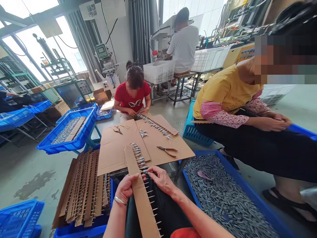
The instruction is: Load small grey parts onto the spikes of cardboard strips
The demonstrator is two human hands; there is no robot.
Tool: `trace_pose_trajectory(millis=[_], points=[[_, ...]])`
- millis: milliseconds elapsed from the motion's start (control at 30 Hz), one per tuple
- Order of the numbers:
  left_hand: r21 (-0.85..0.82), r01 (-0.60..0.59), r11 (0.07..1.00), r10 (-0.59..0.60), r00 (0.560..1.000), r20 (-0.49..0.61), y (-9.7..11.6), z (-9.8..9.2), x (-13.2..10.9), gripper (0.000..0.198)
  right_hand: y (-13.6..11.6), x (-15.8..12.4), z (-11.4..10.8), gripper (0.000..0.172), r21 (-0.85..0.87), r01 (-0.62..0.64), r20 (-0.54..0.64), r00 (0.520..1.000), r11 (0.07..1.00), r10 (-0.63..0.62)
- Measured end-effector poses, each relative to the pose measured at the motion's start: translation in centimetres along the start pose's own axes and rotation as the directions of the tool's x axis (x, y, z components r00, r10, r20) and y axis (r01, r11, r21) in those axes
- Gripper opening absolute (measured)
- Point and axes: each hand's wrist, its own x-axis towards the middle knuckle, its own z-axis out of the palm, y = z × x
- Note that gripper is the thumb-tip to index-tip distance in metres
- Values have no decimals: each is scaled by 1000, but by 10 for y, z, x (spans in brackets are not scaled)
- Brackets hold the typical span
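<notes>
A long cardboard strip (143,208) lies slantwise over my lap, its far end on the cardboard-covered table. Thin pointed sticks poke out along its right edge. Small grey spindle-shaped pieces (138,155) sit on the sticks of the far part, while the nearer sticks are bare. My left hand (125,189) is closed around the strip's left edge, thumb on top. At the right edge, my right hand (162,180) pinches a small grey piece (144,171) by a stick; the fingertips partly hide it.
Pliers (167,151) and more pliers (118,130) lie on the table (111,158). A blue tray (192,188) of loose grey pieces stands at right. Stacked stick-edged strips (81,188) are at left. One person (132,96) sits opposite, another (223,96) at right.
</notes>
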Motion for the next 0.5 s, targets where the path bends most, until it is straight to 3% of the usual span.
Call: trace_pose_trajectory(millis=[500], points=[[36, 13, 999, -12, 1000, -22, -4, 7, -8, 27, 6, -5, -3, 21, -5, 16, 28, 999, 1000, -16]])
